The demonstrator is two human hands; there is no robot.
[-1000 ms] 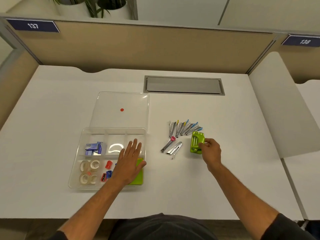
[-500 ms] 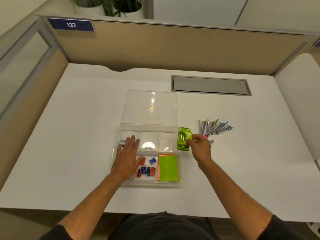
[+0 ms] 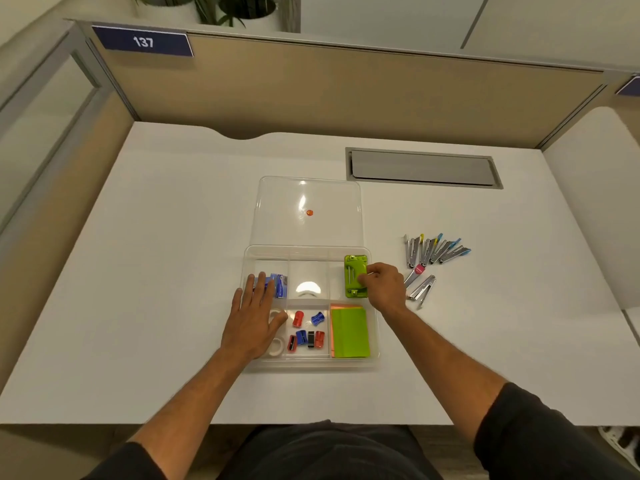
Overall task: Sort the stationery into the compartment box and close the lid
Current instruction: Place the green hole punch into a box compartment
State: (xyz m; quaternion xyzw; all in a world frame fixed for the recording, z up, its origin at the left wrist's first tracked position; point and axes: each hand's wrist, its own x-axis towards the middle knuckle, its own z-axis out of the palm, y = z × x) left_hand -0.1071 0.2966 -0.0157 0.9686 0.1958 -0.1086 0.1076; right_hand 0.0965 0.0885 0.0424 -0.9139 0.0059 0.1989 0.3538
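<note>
A clear compartment box (image 3: pixel 374 341) lies on the white desk with its clear lid (image 3: pixel 306 209) folded open behind it. My right hand (image 3: pixel 382 285) grips a green hole punch (image 3: pixel 355 276) over the box's back right compartment. My left hand (image 3: pixel 254 320) rests flat, fingers spread, on the box's left side, partly covering tape rolls (image 3: pixel 277 346) and blue staple boxes (image 3: pixel 278 285). Small red and blue sharpeners (image 3: pixel 306 329) fill the front middle compartment. Green and orange sticky notes (image 3: pixel 349 330) lie in the front right one.
Several metal staple removers with coloured tips (image 3: pixel 434 251) lie fanned on the desk right of the box, with two more (image 3: pixel 420 285) just below them. A grey cable hatch (image 3: pixel 422 168) sits behind. Beige partition walls (image 3: pixel 346 88) surround the desk.
My right hand carried the green hole punch from the desk beside the staple removers leftward into the box's back right compartment. My left hand slid from the box's front right to its left side.
</note>
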